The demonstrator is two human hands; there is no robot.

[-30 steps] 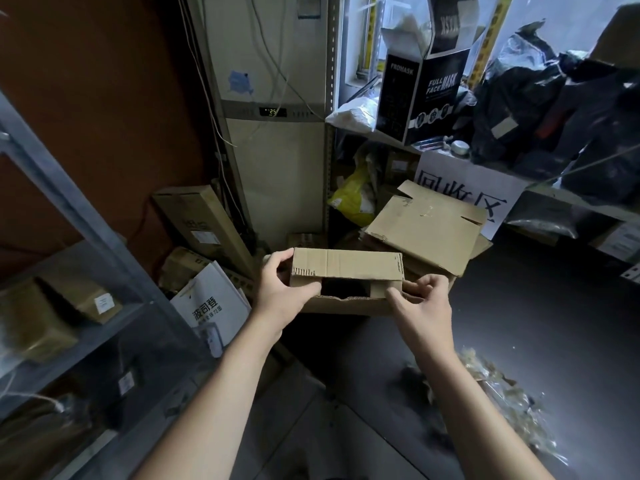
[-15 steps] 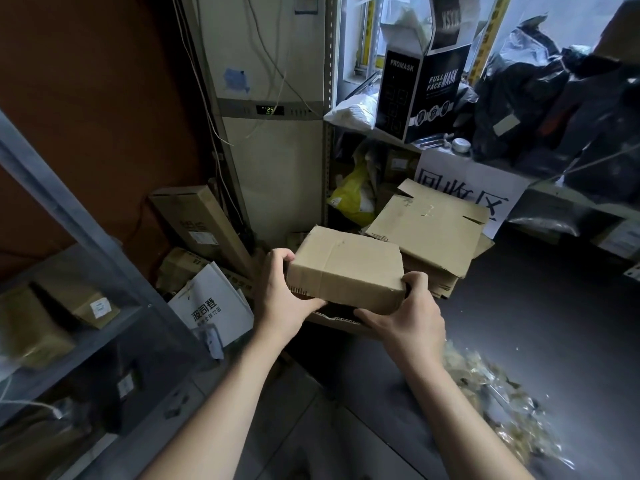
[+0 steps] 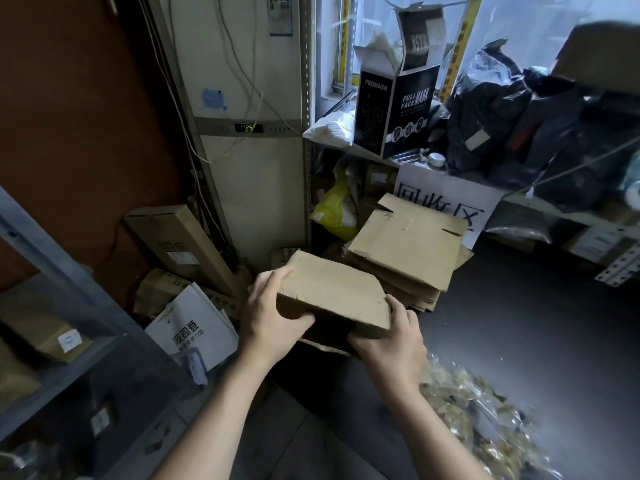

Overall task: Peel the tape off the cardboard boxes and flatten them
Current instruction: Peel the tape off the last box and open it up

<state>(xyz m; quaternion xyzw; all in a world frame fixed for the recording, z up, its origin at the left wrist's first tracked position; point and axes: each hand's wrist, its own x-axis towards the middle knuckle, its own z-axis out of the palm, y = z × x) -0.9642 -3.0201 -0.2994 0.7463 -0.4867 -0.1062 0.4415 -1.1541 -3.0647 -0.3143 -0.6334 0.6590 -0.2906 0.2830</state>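
I hold a small brown cardboard box (image 3: 332,292) in front of me with both hands, its broad face tilted up toward me and its open underside dark. My left hand (image 3: 268,317) grips its left end, thumb under the front edge. My right hand (image 3: 391,341) grips its lower right corner from below. Just behind it a stack of flattened cardboard boxes (image 3: 405,247) lies on the floor. A heap of peeled tape (image 3: 478,410) lies on the floor at lower right.
A metal shelf (image 3: 62,341) with small boxes stands at left. Long cartons (image 3: 180,244) and a white booklet (image 3: 194,327) lean by a tall white cabinet (image 3: 242,133). A shelf at right carries a black mask box (image 3: 394,109) and dark bags (image 3: 519,133).
The box was held with its open side facing me; both hands have turned it so a closed face tilts up, and it has moved slightly closer and lower.
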